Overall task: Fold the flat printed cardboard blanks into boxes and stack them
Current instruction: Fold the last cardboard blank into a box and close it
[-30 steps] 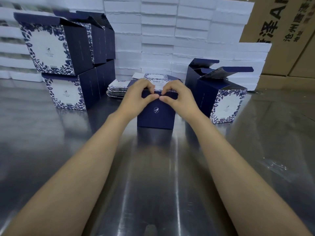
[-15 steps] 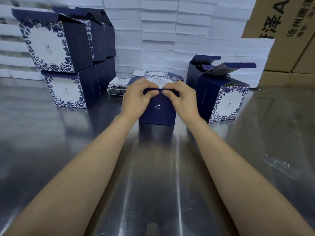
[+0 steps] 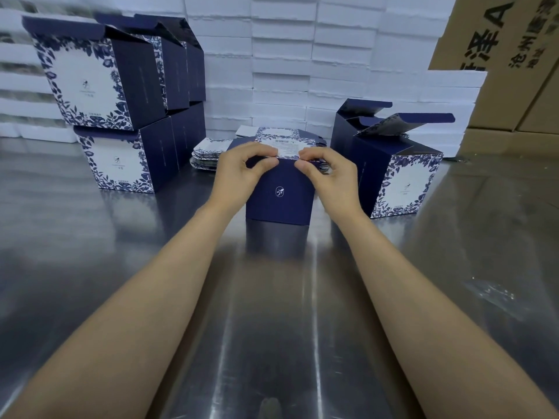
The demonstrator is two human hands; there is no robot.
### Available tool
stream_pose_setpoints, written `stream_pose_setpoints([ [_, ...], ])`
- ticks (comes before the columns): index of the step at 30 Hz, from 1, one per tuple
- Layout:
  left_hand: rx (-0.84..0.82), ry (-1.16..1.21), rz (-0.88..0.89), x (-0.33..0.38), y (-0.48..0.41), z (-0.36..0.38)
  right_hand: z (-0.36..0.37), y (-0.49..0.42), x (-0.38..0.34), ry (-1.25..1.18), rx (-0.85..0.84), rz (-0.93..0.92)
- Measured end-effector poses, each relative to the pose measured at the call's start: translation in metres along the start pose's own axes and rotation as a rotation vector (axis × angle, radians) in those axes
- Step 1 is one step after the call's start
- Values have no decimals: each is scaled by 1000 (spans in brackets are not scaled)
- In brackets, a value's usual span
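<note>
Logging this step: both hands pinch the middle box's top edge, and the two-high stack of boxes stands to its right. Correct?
One error. The left hand and right hand do pinch the top edge of the middle box, but the two-high stack stands to its left, as the head view shows.

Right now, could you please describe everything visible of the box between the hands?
The box is dark blue printed cardboard with a small white emblem on its near face. It stands upright on the shiny metal table, top flap white with blue floral print and a barcode. The left hand and right hand pinch its near top edge.
</note>
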State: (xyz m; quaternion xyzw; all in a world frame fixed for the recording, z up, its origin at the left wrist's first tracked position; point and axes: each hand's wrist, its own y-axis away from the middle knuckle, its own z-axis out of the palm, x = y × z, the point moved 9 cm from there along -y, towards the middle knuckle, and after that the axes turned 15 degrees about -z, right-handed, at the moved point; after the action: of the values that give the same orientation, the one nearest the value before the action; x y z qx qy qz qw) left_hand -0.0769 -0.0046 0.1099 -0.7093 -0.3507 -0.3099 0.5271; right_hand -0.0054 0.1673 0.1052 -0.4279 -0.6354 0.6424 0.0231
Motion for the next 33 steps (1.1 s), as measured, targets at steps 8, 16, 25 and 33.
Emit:
stream_pose_setpoints([
  [8, 30, 22, -2, -13, 2, -11, -6, 2, -2, 12, 34, -45],
  [16, -258, 98, -407, -68, 22, 30, 14, 29, 33, 19, -90, 148],
  [25, 74, 142, -271, -35, 6, -13, -12, -10, -10, 178, -8, -29],
  [33, -97, -142, -116, 16, -14, -3, 8, -40, -22, 327, -369, 49],
])
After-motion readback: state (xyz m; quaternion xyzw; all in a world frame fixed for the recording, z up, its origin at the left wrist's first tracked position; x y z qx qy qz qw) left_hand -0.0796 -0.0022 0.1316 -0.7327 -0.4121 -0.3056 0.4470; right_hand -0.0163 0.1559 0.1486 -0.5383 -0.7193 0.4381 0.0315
